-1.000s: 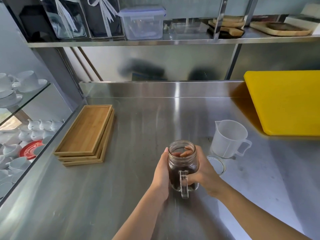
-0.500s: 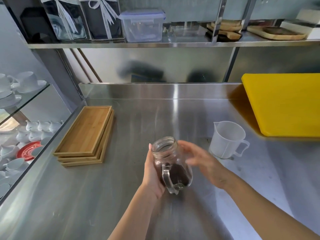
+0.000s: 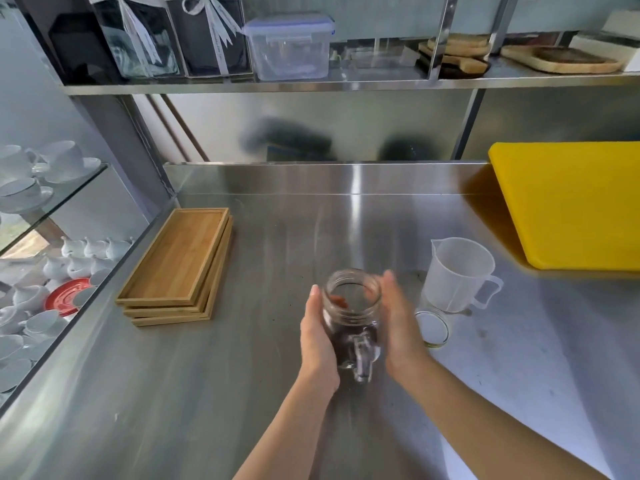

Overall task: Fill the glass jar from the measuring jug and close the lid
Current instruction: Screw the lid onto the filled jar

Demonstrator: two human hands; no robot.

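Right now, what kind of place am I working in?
Most likely a cafe or commercial kitchen prep area: a stainless steel counter, white cups and saucers stacked on glass shelves at left, and stacked wooden serving trays.

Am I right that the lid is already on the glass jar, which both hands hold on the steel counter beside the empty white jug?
Not quite: the glass jar is open. Its lid lies on the counter in front of the jug, as the head view shows. Otherwise yes: the left hand and right hand flank the jar.
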